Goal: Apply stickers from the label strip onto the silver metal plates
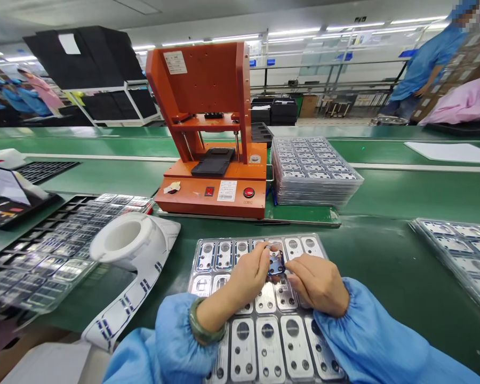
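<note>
Both of my hands hold one small dark blue camera-frame part (276,262) just above a clear plastic tray (224,250) of similar parts in front of me. My left hand (246,277) pinches the part's left side with thumb and fingers. My right hand (318,282) grips its right edge with the fingertips. Blue sleeves cover both arms, and a green bangle (200,325) sits on my left wrist. The tray's pockets hold silvery metal pieces with round holes (268,341).
An orange press machine (212,133) stands behind the tray on the green belt (404,197). A stack of clear trays (314,170) sits to its right, another tray (460,250) at far right. A white label roll (124,240) and black tray (52,250) lie left. People in blue coats (428,64) work behind.
</note>
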